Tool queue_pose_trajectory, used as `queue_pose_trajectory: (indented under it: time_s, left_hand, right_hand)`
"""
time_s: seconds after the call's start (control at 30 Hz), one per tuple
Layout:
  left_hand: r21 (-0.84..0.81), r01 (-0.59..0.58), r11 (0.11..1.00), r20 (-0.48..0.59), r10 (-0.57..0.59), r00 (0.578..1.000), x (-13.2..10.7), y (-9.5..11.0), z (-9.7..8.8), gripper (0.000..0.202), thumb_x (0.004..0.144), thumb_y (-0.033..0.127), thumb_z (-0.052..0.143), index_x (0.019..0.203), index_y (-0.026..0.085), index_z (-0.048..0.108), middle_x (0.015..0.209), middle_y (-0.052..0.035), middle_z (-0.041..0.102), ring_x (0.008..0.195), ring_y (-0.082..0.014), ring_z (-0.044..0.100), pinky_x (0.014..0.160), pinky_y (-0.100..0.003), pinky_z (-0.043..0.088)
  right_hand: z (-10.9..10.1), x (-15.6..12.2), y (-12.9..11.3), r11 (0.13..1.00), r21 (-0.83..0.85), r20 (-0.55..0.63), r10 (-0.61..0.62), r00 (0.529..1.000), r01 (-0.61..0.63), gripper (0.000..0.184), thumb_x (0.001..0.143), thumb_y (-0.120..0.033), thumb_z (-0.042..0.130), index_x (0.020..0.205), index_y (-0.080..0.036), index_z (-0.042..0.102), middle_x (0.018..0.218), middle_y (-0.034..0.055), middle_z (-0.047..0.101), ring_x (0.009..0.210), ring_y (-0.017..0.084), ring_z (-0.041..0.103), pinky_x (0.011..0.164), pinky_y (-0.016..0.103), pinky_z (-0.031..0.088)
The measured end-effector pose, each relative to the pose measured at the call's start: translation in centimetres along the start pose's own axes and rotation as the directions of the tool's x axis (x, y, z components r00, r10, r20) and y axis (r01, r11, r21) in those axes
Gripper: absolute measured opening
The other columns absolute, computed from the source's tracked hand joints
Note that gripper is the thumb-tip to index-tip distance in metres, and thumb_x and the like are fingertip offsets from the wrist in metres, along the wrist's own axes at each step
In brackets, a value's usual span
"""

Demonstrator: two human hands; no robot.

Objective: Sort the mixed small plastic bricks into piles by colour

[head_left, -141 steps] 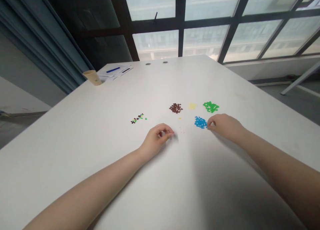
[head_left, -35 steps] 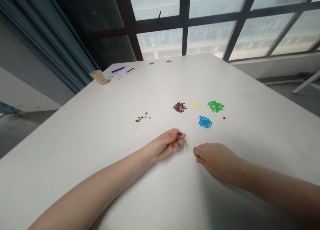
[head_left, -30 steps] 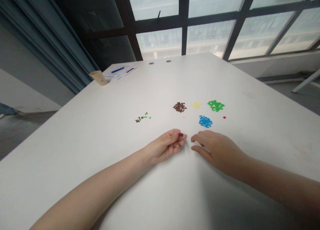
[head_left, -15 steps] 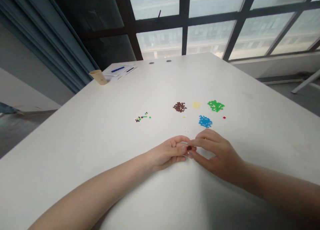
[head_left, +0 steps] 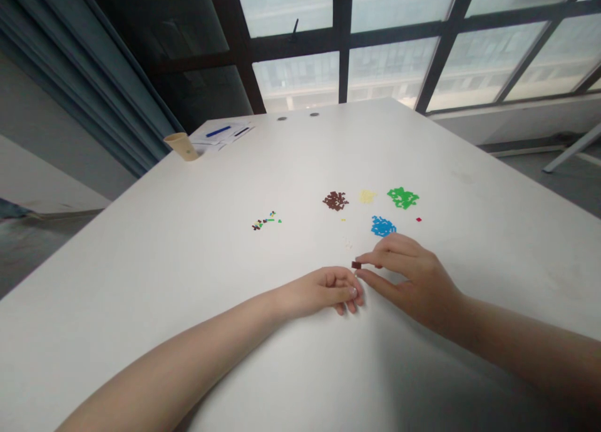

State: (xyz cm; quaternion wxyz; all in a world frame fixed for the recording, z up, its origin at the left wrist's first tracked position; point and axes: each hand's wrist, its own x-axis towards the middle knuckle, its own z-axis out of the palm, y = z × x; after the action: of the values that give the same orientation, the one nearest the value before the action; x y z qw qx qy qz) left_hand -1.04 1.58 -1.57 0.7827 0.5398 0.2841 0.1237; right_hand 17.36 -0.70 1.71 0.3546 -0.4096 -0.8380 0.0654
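A tiny brown piece (head_left: 356,265) is pinched between the thumb and forefinger of my right hand (head_left: 408,278), just above the white table (head_left: 188,263). My left hand (head_left: 323,290) rests on the table beside it, fingers curled in, whatever they hold hidden. Beyond my hands lie sorted heaps of small pieces: a brown heap (head_left: 335,200), a pale yellow heap (head_left: 367,196), a green heap (head_left: 402,198) and a blue heap (head_left: 382,226). A single red piece (head_left: 418,219) sits right of the blue heap. A small mixed scatter (head_left: 265,221) lies to the left.
A paper cup (head_left: 181,146) and papers with a blue pen (head_left: 220,132) sit at the far left corner of the table. Large windows rise behind the table's far edge. A few pale pieces (head_left: 347,241) lie near my right fingers.
My right hand came from the blue heap to my left hand and took the brown piece from its fingers. My left hand then curled shut and settled lower on the table.
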Motion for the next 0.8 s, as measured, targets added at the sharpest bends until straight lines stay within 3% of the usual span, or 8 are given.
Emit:
queue_pose_trajectory:
  time_s: [0.2, 0.33, 0.47, 0.57, 0.8]
  left_hand:
    - [0.138, 0.009, 0.99, 0.02, -0.012, 1.0, -0.4, 0.1, 0.4, 0.021, 0.079, 0.036, 0.053, 0.085, 0.016, 0.058, 0.077, -0.003, 0.059, 0.066, -0.0087, 0.053, 0.061, -0.021, 0.043]
    - [0.143, 0.027, 0.989, 0.021, -0.03, 0.999, -0.3, -0.1, 0.3, 0.023, 0.079, 0.036, 0.054, 0.087, 0.016, 0.059, 0.075, -0.0033, 0.059, 0.063, -0.0085, 0.053, 0.061, -0.021, 0.044]
    - [0.142, 0.016, 0.99, 0.039, -0.022, 0.999, -0.1, -0.4, 0.1, 0.026, 0.079, 0.038, 0.053, 0.09, 0.016, 0.059, 0.077, -0.0042, 0.059, 0.064, -0.0089, 0.054, 0.06, -0.021, 0.044]
    - [0.16, 0.008, 0.987, 0.042, -0.015, 0.999, -0.2, -0.7, 0.0, 0.026, 0.08, 0.038, 0.051, 0.091, 0.016, 0.059, 0.078, -0.0044, 0.059, 0.065, -0.0089, 0.054, 0.06, -0.022, 0.045]
    - [0.196, 0.007, 0.981, 0.06, -0.019, 0.998, -0.2, -0.9, 0.0, 0.022, 0.082, 0.034, 0.049, 0.091, 0.016, 0.057, 0.081, -0.0043, 0.058, 0.066, -0.0082, 0.054, 0.061, -0.021, 0.045]
  right_hand:
    - [0.4, 0.8, 2.1, 0.994, -0.067, 0.096, 0.091, 0.991, -0.084, 0.018, 0.082, -0.028, 0.051, 0.081, -0.02, 0.067, 0.075, 0.0036, 0.062, 0.074, 0.014, 0.054, 0.071, 0.027, 0.039]
    - [0.7, 2.9, 5.1, 0.954, -0.208, 0.207, 0.26, 0.943, -0.217, 0.02, 0.083, -0.029, 0.049, 0.082, -0.02, 0.068, 0.076, 0.0031, 0.061, 0.074, 0.015, 0.053, 0.068, 0.026, 0.037]
    - [1.5, 5.5, 7.7, 0.88, -0.413, 0.283, 0.37, 0.885, -0.236, 0.025, 0.083, -0.032, 0.047, 0.09, -0.022, 0.069, 0.084, 0.0049, 0.063, 0.079, 0.017, 0.054, 0.067, 0.026, 0.035]
    - [2.8, 7.1, 8.8, 0.832, -0.495, 0.296, 0.432, 0.852, -0.25, 0.025, 0.082, -0.033, 0.048, 0.09, -0.023, 0.069, 0.092, 0.0059, 0.064, 0.082, 0.019, 0.055, 0.066, 0.027, 0.035]
    - [5.2, 8.3, 9.4, 0.797, -0.539, 0.255, 0.463, 0.849, -0.273, 0.027, 0.086, -0.034, 0.043, 0.091, -0.023, 0.068, 0.091, 0.0081, 0.063, 0.085, 0.02, 0.053, 0.066, 0.029, 0.034]
